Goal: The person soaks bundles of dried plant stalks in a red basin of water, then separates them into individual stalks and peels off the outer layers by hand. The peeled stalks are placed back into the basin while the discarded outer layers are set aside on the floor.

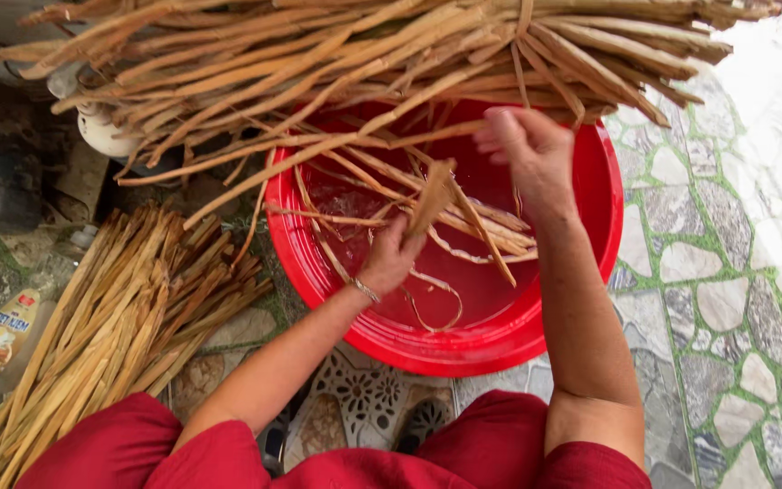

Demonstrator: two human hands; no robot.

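Item: left hand (389, 258) is gripping a dry strip (433, 195) at frame ctr over red basin (581, 272), long axis running up-right twd right hand (529, 149), which is pinching bundle stalks (463, 54) just above, w/ spare pile (110, 317) lying lower left.

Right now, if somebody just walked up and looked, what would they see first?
First the big red basin in the middle, with water and thin tan strips soaking in it. Over it, the left hand has its grip on a flat strip, and the right hand pinches strands from the long bundle of dried stalks lying across the top. A second pile of stalks lies on the stone ground at the left.
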